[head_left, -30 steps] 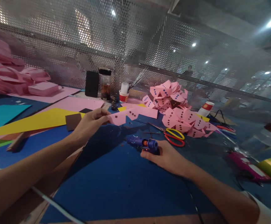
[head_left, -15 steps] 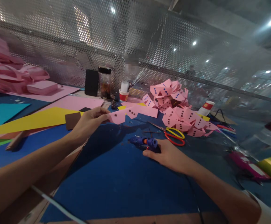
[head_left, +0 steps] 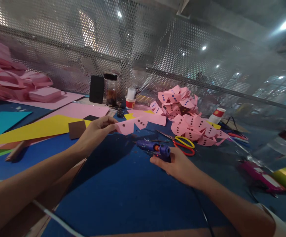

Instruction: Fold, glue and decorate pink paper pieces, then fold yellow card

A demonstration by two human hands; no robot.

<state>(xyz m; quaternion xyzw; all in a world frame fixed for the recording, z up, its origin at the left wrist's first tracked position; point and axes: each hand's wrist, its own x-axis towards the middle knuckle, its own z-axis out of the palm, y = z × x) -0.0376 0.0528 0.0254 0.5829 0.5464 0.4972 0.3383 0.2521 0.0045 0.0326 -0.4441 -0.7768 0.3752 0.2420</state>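
My left hand (head_left: 103,126) pinches the left end of a pink paper strip (head_left: 127,127), which bears small dark squares and has a notched lower edge. The strip is held above the blue sheet (head_left: 123,194). In my right hand (head_left: 177,166) is a blue glue gun (head_left: 153,147), its nozzle pointing left, below the strip. A cord runs down from beneath that hand. Just behind the glue gun lie scissors (head_left: 183,142) with one yellow and one red handle, blades toward the left.
Pink pieces with dark squares (head_left: 197,128) pile up at the back right. A paper cup (head_left: 130,102) and a dark-lidded jar (head_left: 110,90) stand near the perforated metal screen. Yellow paper (head_left: 46,126) and a brown square (head_left: 77,129) lie left. A magenta tool (head_left: 262,176) is at right.
The glue gun has risen slightly off the sheet, its nozzle now closer to the strip. My left hand and the strip have shifted slightly.
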